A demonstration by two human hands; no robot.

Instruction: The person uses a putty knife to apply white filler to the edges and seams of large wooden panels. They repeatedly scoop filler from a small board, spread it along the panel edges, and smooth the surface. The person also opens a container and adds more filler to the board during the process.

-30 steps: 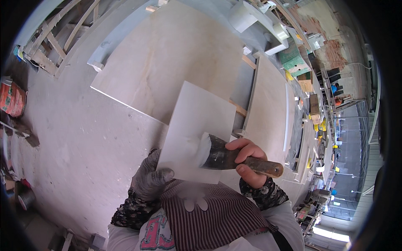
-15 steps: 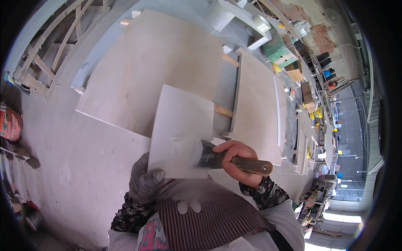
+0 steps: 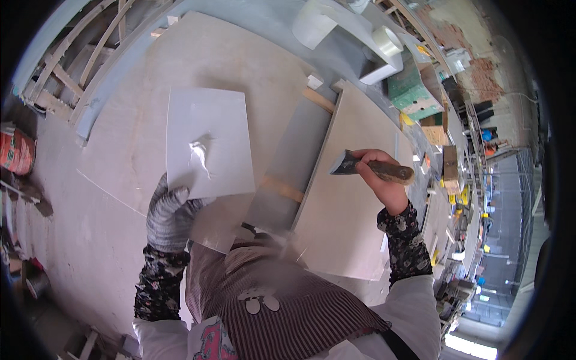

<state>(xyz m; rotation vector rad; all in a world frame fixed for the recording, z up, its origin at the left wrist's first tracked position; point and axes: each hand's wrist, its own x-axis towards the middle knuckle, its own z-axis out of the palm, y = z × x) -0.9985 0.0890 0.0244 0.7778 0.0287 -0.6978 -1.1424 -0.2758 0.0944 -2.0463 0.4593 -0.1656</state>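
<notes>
I count two hands at work, one board, one putty knife and two large beige slabs. The left hand (image 3: 171, 213), in a grey glove, is closed on the lower left corner of the pale square board (image 3: 225, 129), thumb over the front face; the fingers behind it I cannot make out. The board extends up and to the right from that grip, above the left slab (image 3: 240, 66). One smear of white paste (image 3: 199, 157) sits near the middle of its face, up and to the right of the gloved thumb.

The right hand (image 3: 384, 183), bare, is wrapped closely around the putty knife (image 3: 396, 173), fingers near where the blade meets the wooden handle. The dark blade points left out of the grip, and the handle's end sticks out to the right. Knife and board are well apart, the knife above the right slab (image 3: 354, 204). Two floral cuffs cover the wrists, and one striped apron (image 3: 288, 318) hangs below.
</notes>
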